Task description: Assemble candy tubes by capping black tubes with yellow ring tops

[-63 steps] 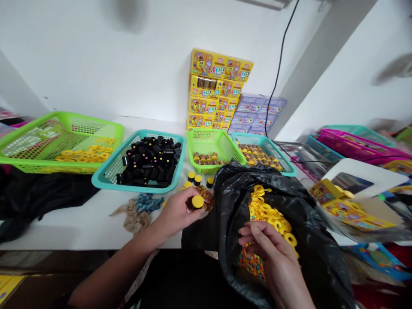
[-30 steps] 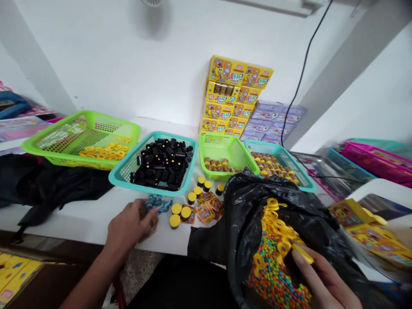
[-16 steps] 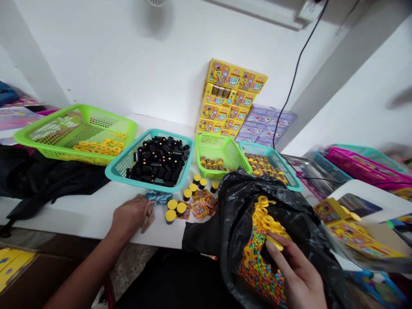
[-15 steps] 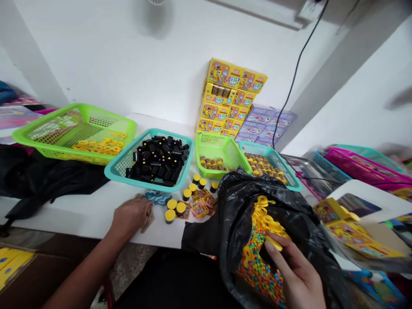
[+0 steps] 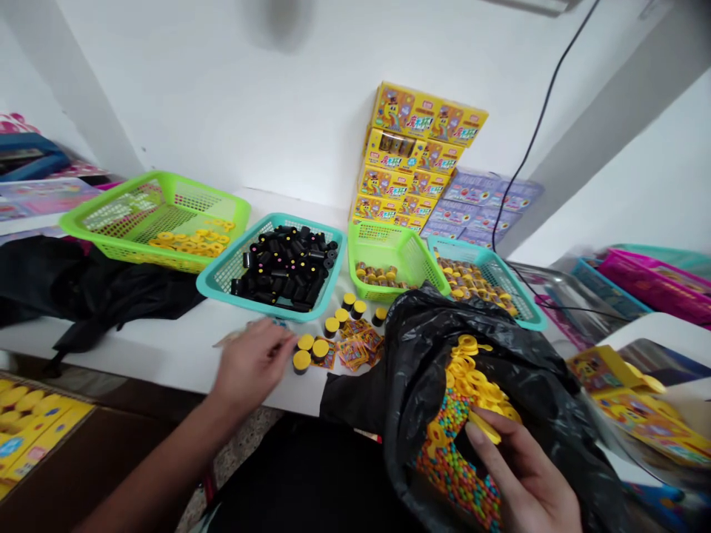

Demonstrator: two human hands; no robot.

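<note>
My left hand is over the white tabletop, fingers bent and blurred, beside several black jars with yellow lids. Whether anything is in its fingers does not show. A thin tan strip juts out behind it. At the lower right, my right hand pinches a yellow plastic piece between thumb and fingers, inside an open black plastic bag. In the bag lie small multicoloured candy beads and yellow ring-shaped pieces. A dark shape lies under the pinched piece. Small printed packets lie between the jars and bag.
A teal basket holds black cylinders; a green basket at left holds yellow pieces. Another green basket and a teal basket hold small filled jars. Yellow boxes are stacked by the wall. A black cable hangs down.
My left hand has moved right and slightly up, away from the blue patterned item and closer to the yellow-lidded jars. My right hand still pinches the yellow piece. The view has shifted slightly.
</note>
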